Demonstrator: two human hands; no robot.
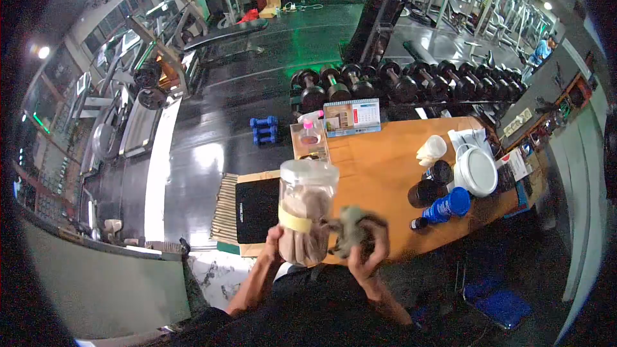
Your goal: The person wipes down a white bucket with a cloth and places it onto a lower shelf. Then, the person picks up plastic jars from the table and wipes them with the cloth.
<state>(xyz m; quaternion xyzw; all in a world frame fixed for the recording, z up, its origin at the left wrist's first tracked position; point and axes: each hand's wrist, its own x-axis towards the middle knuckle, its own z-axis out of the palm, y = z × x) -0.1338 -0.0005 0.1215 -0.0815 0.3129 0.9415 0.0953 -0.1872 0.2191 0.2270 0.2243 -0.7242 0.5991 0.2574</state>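
A clear lidded jar [307, 209] with a yellow band and brownish contents is held up over the near edge of the orange-brown table [366, 167]. My left hand [273, 247] is closed round the lower left side of the jar; part of it is hidden behind the jar. Just right of the jar, my right hand [371, 247] grips a crumpled grey-green cloth [352, 228], with the fingers bent over it. The cloth reaches close to the jar's side; whether it touches cannot be told.
A desk calendar [352, 117] and spray bottle [308, 132] stand at the back. On the right are a white tub [475, 172], blue container [450, 204], dark jar [425, 191] and stacked cups [432, 149]. A black mat [259, 212] lies left. Dumbbells [398, 83] line a rack behind.
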